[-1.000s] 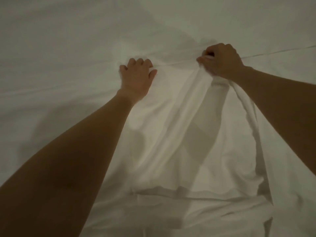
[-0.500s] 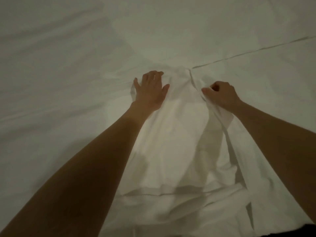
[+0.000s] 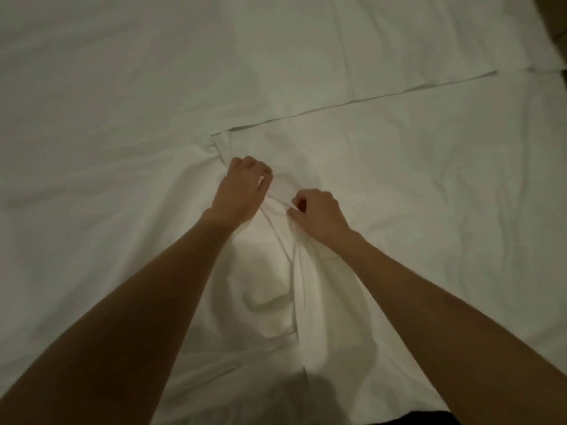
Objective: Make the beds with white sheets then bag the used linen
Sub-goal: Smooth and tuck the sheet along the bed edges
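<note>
Head view: white sheet [image 3: 399, 185] covers bed; left grip [image 3: 242, 191] and right grip [image 3: 319, 214] both clench bunched sheet; hem seam beyond them.

Dim light (dark corner [image 3: 557, 23] top-right)

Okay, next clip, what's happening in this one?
A person is working a white sheet spread across a bed. Both hands are close together at the middle of the view, gripping a bunched fold of the sheet: the left hand has its fingers curled into the cloth, and the right hand pinches it alongside. The fabric around them is wrinkled, not yet smooth.
</note>
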The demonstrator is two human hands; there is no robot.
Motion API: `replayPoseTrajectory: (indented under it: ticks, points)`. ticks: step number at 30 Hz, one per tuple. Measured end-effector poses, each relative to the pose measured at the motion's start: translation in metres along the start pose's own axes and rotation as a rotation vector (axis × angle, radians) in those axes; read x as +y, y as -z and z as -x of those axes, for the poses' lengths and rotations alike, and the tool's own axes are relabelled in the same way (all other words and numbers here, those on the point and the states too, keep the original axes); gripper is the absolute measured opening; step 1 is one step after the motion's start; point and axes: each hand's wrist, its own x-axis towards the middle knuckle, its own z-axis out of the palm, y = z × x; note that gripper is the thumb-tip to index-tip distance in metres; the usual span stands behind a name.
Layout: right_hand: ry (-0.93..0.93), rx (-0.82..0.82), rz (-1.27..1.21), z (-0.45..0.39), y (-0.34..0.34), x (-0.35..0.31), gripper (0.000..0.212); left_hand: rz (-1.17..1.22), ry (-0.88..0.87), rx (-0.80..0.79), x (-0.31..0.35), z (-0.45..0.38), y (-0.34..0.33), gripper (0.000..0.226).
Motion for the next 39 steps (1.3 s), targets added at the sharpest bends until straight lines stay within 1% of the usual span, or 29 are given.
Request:
replayPoseTrajectory:
  ticks: [1, 2, 4, 5, 9, 11, 13, 14, 16, 18, 20, 21, 22, 23, 25, 27, 30, 32, 36, 39]
  points:
    - [0.017, 0.009, 0.012, -0.008, 0.012, 0.003, 0.013, 0.034, 0.019, 0.055, 0.001, -0.002, 0.001, 0.060]
    - [0.023, 0.016, 0.023, -0.016, 0.025, 0.004, 0.016, 0.068, 0.052, 0.099, 0.003, -0.004, 0.005, 0.052]
    - [0.060, 0.034, 0.042, -0.036, 0.050, 0.002, 0.021, 0.122, 0.101, 0.158, 0.009, -0.010, 0.013, 0.037]
    - [0.090, 0.048, 0.060, -0.047, 0.060, -0.003, 0.022, 0.136, 0.114, 0.174, 0.012, -0.012, 0.016, 0.035]
    - [0.145, 0.113, 0.125, -0.089, 0.088, -0.031, 0.019, 0.152, 0.154, 0.202, 0.013, -0.018, 0.025, 0.045]
    - [0.121, 0.176, 0.152, -0.105, 0.097, -0.033, 0.018, 0.132, 0.216, 0.173, 0.011, -0.013, 0.027, 0.051]
    - [0.042, 0.274, 0.176, -0.120, 0.107, -0.027, 0.020, 0.046, 0.282, 0.130, 0.008, -0.003, 0.025, 0.057]
    - [0.002, 0.275, 0.198, -0.124, 0.111, -0.023, 0.021, -0.008, 0.317, 0.109, 0.005, 0.003, 0.022, 0.059]
    - [-0.016, 0.199, 0.224, -0.123, 0.111, -0.025, 0.019, -0.052, 0.413, 0.063, -0.003, 0.018, 0.012, 0.061]
    - [0.083, 0.194, 0.188, -0.111, 0.096, -0.038, 0.018, -0.058, 0.461, 0.042, -0.011, 0.036, 0.000, 0.062]
    - [0.253, 0.229, 0.116, -0.091, 0.067, -0.054, 0.020, -0.013, 0.425, 0.011, -0.015, 0.053, -0.011, 0.062]
    - [0.332, 0.209, 0.112, -0.080, 0.049, -0.058, 0.025, 0.019, 0.392, -0.004, -0.017, 0.060, -0.013, 0.062]
    - [0.384, 0.159, 0.171, -0.070, 0.030, -0.061, 0.032, 0.033, 0.356, -0.011, -0.018, 0.067, -0.014, 0.062]
    - [0.401, 0.093, 0.287, -0.061, 0.013, -0.060, 0.040, 0.035, 0.328, -0.012, -0.019, 0.072, -0.014, 0.063]
    - [0.340, -0.014, 0.518, -0.049, -0.013, -0.051, 0.051, 0.043, 0.310, -0.042, -0.021, 0.083, -0.009, 0.059]
    - [0.229, -0.004, 0.584, -0.040, -0.026, -0.041, 0.057, 0.066, 0.306, -0.075, -0.025, 0.101, -0.006, 0.057]
    - [0.069, 0.034, 0.504, -0.018, -0.037, -0.039, 0.061, 0.121, 0.297, -0.107, -0.033, 0.143, 0.000, 0.055]
    - [0.003, 0.028, 0.480, 0.009, -0.049, -0.041, 0.062, 0.146, 0.311, -0.156, -0.043, 0.181, 0.001, 0.053]
    - [-0.036, -0.041, 0.483, 0.079, -0.099, -0.050, 0.066, 0.180, 0.373, -0.280, -0.068, 0.260, 0.002, 0.052]
    - [-0.027, -0.123, 0.393, 0.133, -0.153, -0.078, 0.063, 0.163, 0.367, -0.337, -0.091, 0.311, 0.009, 0.051]
